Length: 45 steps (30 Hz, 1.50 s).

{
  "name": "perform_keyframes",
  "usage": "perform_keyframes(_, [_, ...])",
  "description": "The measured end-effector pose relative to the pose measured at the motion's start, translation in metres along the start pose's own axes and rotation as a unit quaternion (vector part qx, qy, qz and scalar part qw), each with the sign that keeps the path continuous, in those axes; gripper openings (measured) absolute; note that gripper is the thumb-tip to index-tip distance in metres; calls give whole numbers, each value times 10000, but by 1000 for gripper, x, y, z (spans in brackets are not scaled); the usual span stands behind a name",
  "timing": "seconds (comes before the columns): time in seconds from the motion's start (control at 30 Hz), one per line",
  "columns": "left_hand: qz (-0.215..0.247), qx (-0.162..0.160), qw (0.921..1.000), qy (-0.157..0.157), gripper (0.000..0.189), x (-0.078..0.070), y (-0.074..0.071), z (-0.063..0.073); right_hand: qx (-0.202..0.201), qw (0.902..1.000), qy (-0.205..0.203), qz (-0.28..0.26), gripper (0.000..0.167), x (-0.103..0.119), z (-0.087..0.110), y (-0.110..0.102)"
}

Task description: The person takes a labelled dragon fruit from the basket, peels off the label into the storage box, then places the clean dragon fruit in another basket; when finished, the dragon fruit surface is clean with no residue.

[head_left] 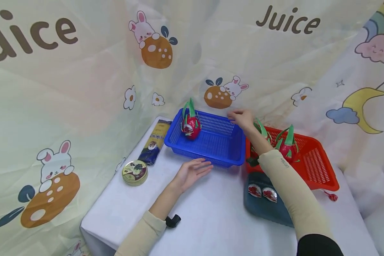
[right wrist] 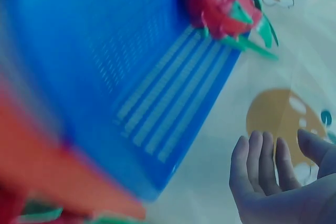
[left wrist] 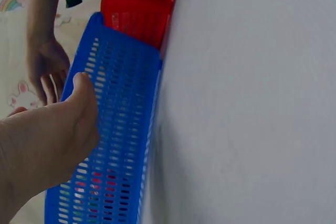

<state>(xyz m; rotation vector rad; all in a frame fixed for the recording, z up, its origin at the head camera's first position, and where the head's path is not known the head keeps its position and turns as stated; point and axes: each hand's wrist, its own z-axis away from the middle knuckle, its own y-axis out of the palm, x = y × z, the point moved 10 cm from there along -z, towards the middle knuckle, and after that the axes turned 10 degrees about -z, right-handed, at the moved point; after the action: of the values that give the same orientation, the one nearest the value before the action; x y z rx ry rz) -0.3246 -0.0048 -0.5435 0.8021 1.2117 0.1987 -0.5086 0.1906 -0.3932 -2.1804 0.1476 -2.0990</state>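
A blue plastic basket (head_left: pixel 217 142) holds one red dragon fruit (head_left: pixel 191 127) with green leaves in its left end. My left hand (head_left: pixel 192 174) is just in front of the basket's near side, fingers extended and holding nothing. In the left wrist view, the left thumb (left wrist: pixel 84 93) overlaps the basket's slotted wall. My right hand (head_left: pixel 242 118) hovers by the far right corner of the blue basket, fingers slightly bent and nothing in them. The right wrist view has that hand's fingers (right wrist: pixel 254 163) outside the basket, over the printed cloth.
A red basket (head_left: pixel 313 163) with dragon fruits (head_left: pixel 288 147) adjoins on the right, partly behind the right arm. Before it lies a dark tray-like piece (head_left: pixel 265 209) bearing two stickers. To the left are a long packet (head_left: pixel 155 142) and a round tin (head_left: pixel 134 173). Printed cloth hangs behind.
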Motion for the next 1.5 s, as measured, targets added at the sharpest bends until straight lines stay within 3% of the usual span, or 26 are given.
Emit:
perform_keyframes(0.1, [206, -180, 9996, 1, 49, -3, -12, 2, 231, 9994, 75, -252, 41, -6, -8, 28])
perform_keyframes(0.27, [724, -277, 9968, 214, 23, -14, -23, 3, 401, 9983, 312, -302, 40, -14, -19, 65])
perform_keyframes(0.37, [911, -177, 9950, 376, 11, -19, -24, 3, 673, 9963, 475, -225, 41, -16, -25, 86])
perform_keyframes(0.57, [1078, 55, 9929, 495, 8, -21, -26, -1, 1697, 9829, 718, 41, 49, -14, -31, 132])
perform_keyframes(0.63, [1075, 95, 9929, 496, 7, -21, -26, -2, 1793, 9804, 815, 55, 51, -15, -31, 140])
perform_keyframes(0.77, [1045, 195, 9931, 491, 5, -20, -24, -2, 1634, 9824, 906, -83, 51, -22, -35, 146])
perform_keyframes(1.0, [1005, 158, 9934, 525, 5, -23, -27, 1, 1639, 9836, 702, -254, 51, -29, -40, 160])
perform_keyframes(1.1, [1132, 160, 9926, 419, 13, -21, -28, 1, 1524, 9863, 609, -180, 50, -34, -38, 163])
perform_keyframes(1.3, [1286, 176, 9913, 239, 42, -16, -28, 2, 1072, 9915, 713, -186, 45, -43, -31, 153])
perform_keyframes(1.5, [1430, 168, 9892, 284, 41, -21, -30, 1, 853, 9916, 961, -168, 38, -39, -26, 144])
